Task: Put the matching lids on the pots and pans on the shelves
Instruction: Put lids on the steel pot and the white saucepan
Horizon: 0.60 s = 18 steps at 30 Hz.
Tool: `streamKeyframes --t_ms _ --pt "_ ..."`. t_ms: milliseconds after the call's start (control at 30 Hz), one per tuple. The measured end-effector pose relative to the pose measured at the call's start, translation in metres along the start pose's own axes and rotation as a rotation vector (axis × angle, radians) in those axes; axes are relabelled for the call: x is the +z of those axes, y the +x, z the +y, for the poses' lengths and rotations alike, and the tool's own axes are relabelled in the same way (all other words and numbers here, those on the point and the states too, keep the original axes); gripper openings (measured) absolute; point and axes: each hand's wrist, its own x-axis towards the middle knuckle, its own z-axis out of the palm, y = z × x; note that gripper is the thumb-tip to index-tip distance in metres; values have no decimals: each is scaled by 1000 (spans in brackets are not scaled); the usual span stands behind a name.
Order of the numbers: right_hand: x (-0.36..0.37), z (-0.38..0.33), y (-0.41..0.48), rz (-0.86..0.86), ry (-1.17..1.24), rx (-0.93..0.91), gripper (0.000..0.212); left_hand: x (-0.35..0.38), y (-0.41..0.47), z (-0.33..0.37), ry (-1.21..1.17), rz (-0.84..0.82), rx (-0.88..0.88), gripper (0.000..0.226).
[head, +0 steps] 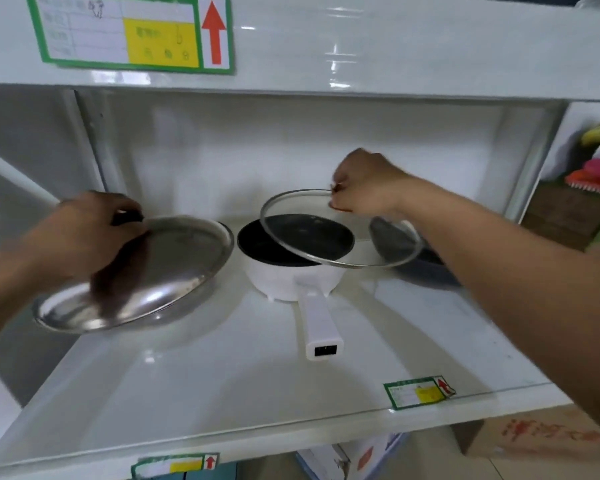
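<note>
I have open shelf [222, 386] in front of the pots, up to its front edge. My left hand [94, 233] is clamped on the knob of a tilted steel lid [174, 271] at the left. My right hand [364, 188] pinches the far rim of a glass lid [340, 233], tilted over the white pot [288, 275]. A dark pan [426, 265] sits right.

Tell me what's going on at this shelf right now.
A person is fitting lids at a white shelf. The left hand holds a steel lid by its knob, tilted and not yet seated on anything visible. The right hand holds a glass lid by its far rim, tilted over the white pot, whose handle points toward the camera. A dark pan sits at the right, uncovered.
</note>
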Motion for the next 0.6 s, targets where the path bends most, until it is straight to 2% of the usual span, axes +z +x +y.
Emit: streamKeyframes --t_ms 33,100,167,300,600 --pt "11 -6 13 2 15 -14 16 8 9 -6 2 6 -20 8" --pt "33 -16 33 9 54 -16 15 23 24 -14 4 13 -93 24" --pt "52 -25 47 10 70 -5 22 39 34 -17 15 12 -138 29" --pt "83 -35 68 2 45 31 35 67 52 -30 96 30 -139 22" --pt "110 -26 91 -4 25 62 35 97 76 -52 132 32 -168 20"
